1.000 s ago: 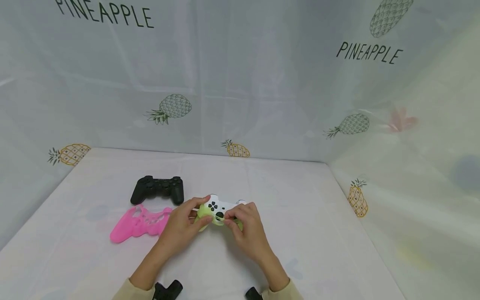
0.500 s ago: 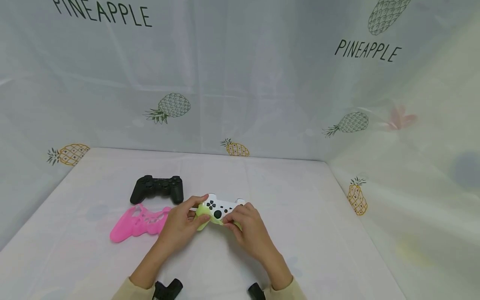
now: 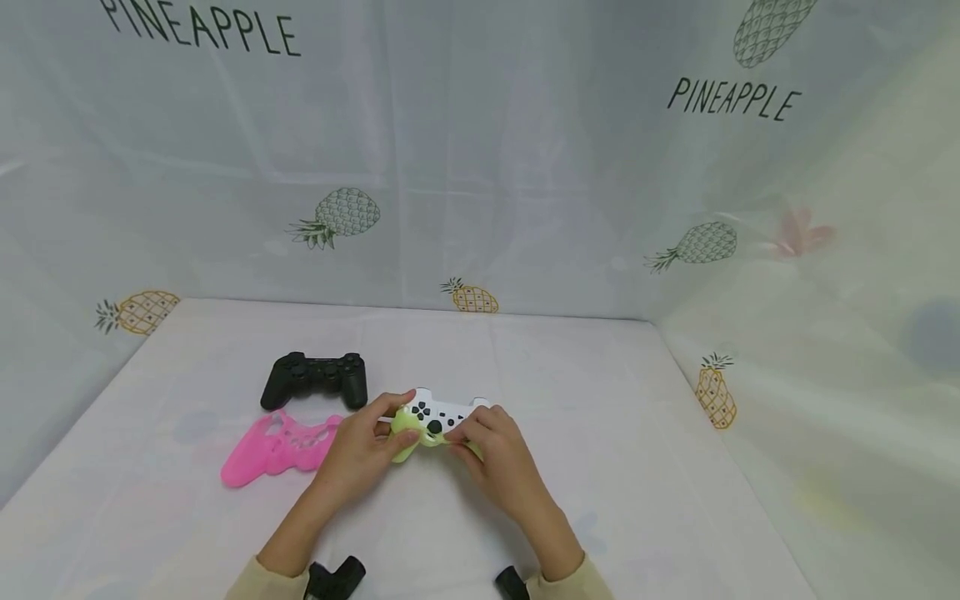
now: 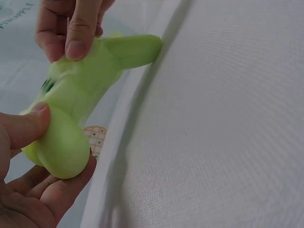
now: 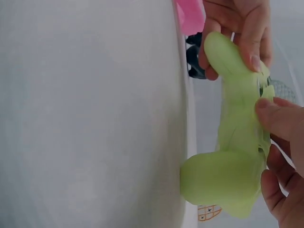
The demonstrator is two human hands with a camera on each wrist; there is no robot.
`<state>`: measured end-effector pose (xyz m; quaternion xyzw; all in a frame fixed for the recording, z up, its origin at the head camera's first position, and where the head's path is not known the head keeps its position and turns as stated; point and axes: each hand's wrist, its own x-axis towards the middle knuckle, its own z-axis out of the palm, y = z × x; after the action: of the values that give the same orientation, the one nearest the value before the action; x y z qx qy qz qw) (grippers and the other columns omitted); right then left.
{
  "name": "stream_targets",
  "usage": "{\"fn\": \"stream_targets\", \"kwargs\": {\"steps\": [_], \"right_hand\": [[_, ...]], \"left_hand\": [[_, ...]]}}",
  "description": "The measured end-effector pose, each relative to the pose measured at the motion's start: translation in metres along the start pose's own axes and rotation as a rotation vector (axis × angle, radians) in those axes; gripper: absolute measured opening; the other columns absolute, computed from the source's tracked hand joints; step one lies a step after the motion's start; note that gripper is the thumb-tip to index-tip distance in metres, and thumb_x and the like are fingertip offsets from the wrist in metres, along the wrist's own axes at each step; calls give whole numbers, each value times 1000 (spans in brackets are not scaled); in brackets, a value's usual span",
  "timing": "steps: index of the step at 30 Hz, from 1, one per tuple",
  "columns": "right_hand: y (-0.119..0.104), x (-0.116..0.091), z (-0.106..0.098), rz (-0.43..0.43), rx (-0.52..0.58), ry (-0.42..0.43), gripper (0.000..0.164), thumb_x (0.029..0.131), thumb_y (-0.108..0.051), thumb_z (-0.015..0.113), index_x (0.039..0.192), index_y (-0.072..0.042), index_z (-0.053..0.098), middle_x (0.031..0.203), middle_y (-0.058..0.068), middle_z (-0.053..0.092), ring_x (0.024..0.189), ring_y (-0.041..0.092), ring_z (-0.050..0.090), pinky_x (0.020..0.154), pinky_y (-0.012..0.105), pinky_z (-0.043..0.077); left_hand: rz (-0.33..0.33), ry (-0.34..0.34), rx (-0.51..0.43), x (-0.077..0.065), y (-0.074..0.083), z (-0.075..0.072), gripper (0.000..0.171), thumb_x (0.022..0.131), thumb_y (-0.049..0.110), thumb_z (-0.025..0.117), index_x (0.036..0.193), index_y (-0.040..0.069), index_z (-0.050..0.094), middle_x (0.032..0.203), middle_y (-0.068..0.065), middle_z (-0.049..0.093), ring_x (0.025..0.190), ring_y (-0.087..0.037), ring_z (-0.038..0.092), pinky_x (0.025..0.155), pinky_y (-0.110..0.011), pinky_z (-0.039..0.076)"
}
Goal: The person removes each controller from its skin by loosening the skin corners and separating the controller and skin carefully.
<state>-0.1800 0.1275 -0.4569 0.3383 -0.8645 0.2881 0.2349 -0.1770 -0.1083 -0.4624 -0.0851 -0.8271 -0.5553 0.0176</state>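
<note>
Above the middle of the table, both hands hold a white game controller [image 3: 452, 411] with black buttons, partly wrapped in a yellow-green silicone cover [image 3: 406, 422]. My left hand [image 3: 362, 442] grips its left handle, thumb on the front and fingers behind. With thumb and fingers, my right hand [image 3: 491, 450] pinches the edge of the cover near the lower middle, by the thumbsticks. In the left wrist view, the cover [image 4: 66, 142] wraps the handles and underside. Seen from the right wrist, the cover [image 5: 232, 114] looks wrinkled along its middle. The right hand hides the controller's right front.
A black game controller [image 3: 315, 377] lies at the back left of the white table [image 3: 637, 467]. In front of it is a pink silicone controller cover [image 3: 277, 450], partly behind the left hand. Pineapple-print curtain [image 3: 525, 167] hangs behind the table and along its sides.
The cover's edge, earlier stretched across the left thumbstick, now lies below it, and the stick shows fully. Both hands keep their hold and have barely moved.
</note>
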Motion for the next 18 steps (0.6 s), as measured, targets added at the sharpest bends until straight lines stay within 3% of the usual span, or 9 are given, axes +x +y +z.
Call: {"fn": "stream_targets", "kwargs": {"steps": [12, 18], "right_hand": [[4, -3, -4, 93, 86, 42, 39, 77, -2, 95, 109, -15, 78, 111, -5, 69, 105, 15, 58, 91, 31, 52], [7, -2, -7, 247, 84, 13, 60, 77, -10, 97, 130, -13, 67, 134, 3, 62, 126, 25, 55, 108, 42, 49]], "left_hand": [[-22, 3, -4, -1, -3, -3, 56, 95, 12, 81, 147, 23, 62, 128, -11, 70, 104, -20, 76, 82, -23, 58], [-55, 45, -30, -2, -4, -10, 57, 97, 12, 79, 149, 26, 60, 127, -13, 68, 102, -19, 75, 82, -22, 56]]}}
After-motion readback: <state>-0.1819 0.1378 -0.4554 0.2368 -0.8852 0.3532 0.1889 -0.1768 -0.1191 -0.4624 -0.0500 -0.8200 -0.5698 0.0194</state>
